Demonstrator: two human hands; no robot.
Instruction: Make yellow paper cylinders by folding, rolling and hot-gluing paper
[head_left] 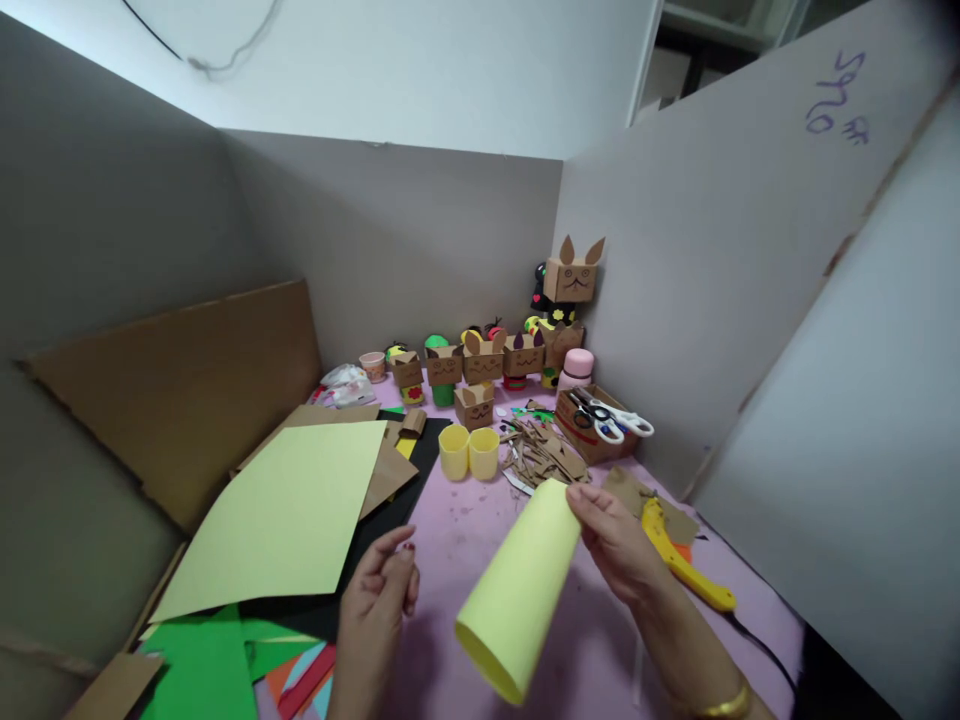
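Observation:
My right hand pinches the far end of a rolled tube of pale yellow paper, whose open end points toward me above the pink table. A little left of the tube, my left hand hovers with its fingers loosely curled and thumb up, holding nothing I can see. A flat sheet of the same pale yellow paper lies to the left on black and brown sheets.
Two yellow cups stand mid-table beside a pile of cardboard scraps. A yellow glue gun lies at right. Scissors rest in a small box. Cardboard box figures line the back. Green paper lies near left.

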